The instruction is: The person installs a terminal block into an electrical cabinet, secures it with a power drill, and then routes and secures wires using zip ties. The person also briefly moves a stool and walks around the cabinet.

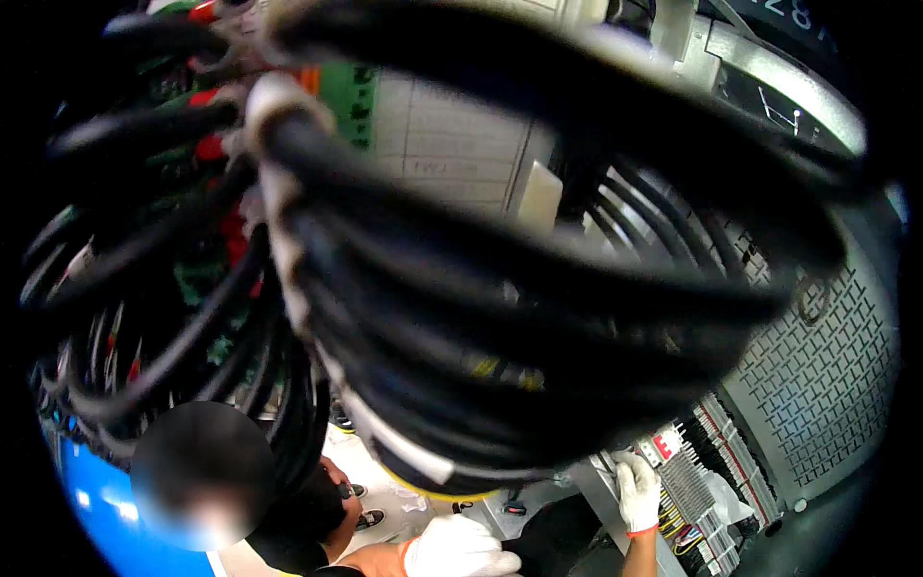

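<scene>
My right hand (638,492), in a white glove with a red cuff, reaches up to a grey metal edge beside a panel of electrical parts (687,481). Its fingers lie extended near a small red-and-white component (663,445), and nothing shows in them. Lower and to the left, my left hand (461,548) wears a white glove too. Glare washes out its fingers, so their grip is unclear. Above both hands, a thick bundle of black cables (519,260) fills the middle of the view, close up and blurred; neither hand touches the part that shows.
At the lower left a person in black (298,524) stands close by, one hand (335,473) visible. Green terminal blocks with red parts (346,106) are at the upper left. A perforated metal panel (832,370) borders the right. Something shiny blue (101,495) lies at the left edge.
</scene>
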Tool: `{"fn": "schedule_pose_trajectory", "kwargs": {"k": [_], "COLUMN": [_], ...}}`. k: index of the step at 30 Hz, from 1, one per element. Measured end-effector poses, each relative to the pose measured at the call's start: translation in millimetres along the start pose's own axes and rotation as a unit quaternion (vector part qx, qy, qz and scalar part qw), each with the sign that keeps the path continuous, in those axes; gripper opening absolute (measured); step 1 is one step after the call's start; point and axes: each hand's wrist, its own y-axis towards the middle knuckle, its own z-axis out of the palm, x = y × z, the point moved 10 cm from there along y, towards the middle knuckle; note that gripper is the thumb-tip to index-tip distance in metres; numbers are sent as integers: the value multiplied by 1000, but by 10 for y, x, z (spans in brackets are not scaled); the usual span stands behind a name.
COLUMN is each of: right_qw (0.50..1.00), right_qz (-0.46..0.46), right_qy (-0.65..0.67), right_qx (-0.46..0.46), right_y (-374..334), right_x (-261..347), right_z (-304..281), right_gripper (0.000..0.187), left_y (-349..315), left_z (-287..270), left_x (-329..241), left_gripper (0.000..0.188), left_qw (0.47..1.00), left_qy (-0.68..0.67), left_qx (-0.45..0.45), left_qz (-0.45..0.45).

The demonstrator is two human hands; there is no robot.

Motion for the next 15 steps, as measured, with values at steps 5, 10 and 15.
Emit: {"fn": "schedule_pose_trajectory", "kwargs": {"k": [5,10,15], "right_qw": [1000,999,971], "right_qz": [-7,-21,83], "right_qy": [-2,38,225], "right_qx": [8,-10,11], "right_y": [2,-11,11], "right_x": [-18,0,-332], "right_z": [36,-22,22], "right_gripper": [21,21,23], "left_y": [319,311,340], "left_z": [214,473,978], "left_x": [-90,191,905], "left_gripper": [31,34,44], "left_qw": [984,988,972], "left_qy": [55,16,12], "left_qx": [165,120,124], "left_qz": [-45,-100,-199]}}
